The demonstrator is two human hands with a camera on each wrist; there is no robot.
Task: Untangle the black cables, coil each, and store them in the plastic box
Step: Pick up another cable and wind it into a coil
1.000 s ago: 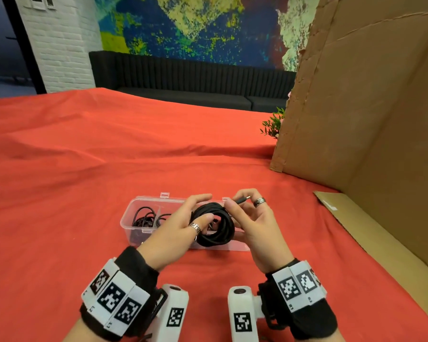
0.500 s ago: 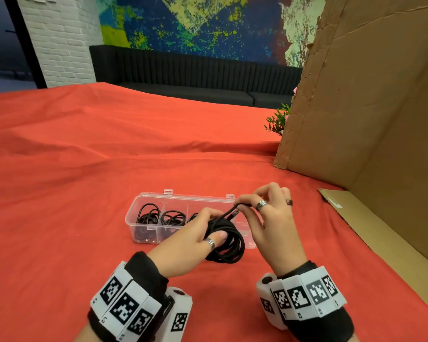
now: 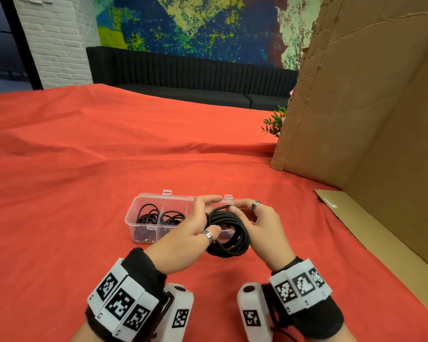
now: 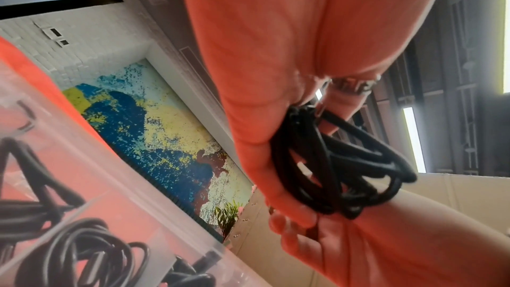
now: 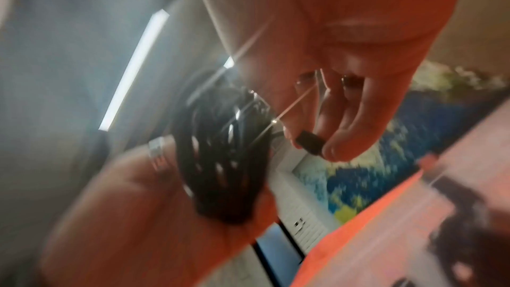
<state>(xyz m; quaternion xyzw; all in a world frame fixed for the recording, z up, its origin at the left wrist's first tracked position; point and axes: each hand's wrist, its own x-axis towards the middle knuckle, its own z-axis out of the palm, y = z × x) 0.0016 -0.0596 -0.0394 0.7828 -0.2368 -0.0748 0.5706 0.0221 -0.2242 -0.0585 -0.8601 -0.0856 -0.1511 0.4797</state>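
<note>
At far left sits the clear plastic box [image 3: 143, 233] on the red tablecloth [image 3: 59, 193], its thin see-through walls and dividers showing two coiled black cables [image 3: 158, 217] already in the left compartments. Next we have our left hand [image 3: 185, 240], thumb and fingers curled round the near-left side of the cable coil [image 3: 229, 233], a round bundle of smooth, rubbery black loops held upright just in front of the box's right end. The coil's opening faces us, and the free compartment lies straight behind it, away from our fingers. Then our right hand [image 3: 265, 228] steadies the coil's right side; in the right wrist view its thumb and fingertips [image 5: 336, 150] pinch the blunt black plug [image 5: 310, 143] at the cable's end. Both hands sit about equally near the box. We judge the plug end wants tucking, then the coil tips backward into the box.
</note>
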